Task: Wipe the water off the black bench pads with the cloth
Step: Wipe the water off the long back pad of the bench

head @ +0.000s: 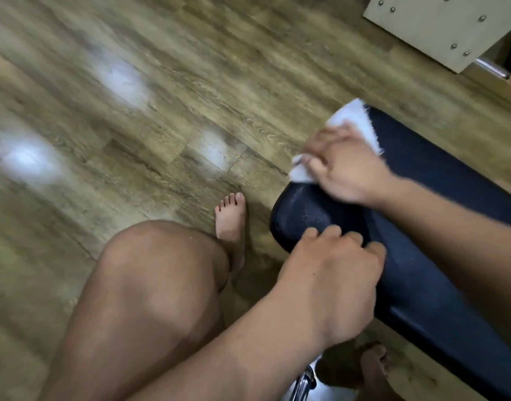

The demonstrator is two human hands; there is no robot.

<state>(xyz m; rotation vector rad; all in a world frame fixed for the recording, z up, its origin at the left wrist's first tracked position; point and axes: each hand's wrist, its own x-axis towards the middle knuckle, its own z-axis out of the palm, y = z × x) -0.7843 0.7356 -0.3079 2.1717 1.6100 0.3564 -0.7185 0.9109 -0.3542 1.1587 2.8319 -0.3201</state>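
Your right hand [347, 166] pinched the cloth [361, 123] on the black pad [422, 227] at two o'clock, while your left hand [329, 273] rested slack-fingered at five. The droplets [303, 209] between them looked unwiped.

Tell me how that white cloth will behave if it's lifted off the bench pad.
Likely floppy: the cloth drapes over the edge of the bench pad under the right hand. Probably light, since its fuzzy, frayed edge suggests thin towelling. It may be damp and cling slightly, as droplets speckle the pad.

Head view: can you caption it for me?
Right hand holds white cloth on black bench pad; left hand rests on it.
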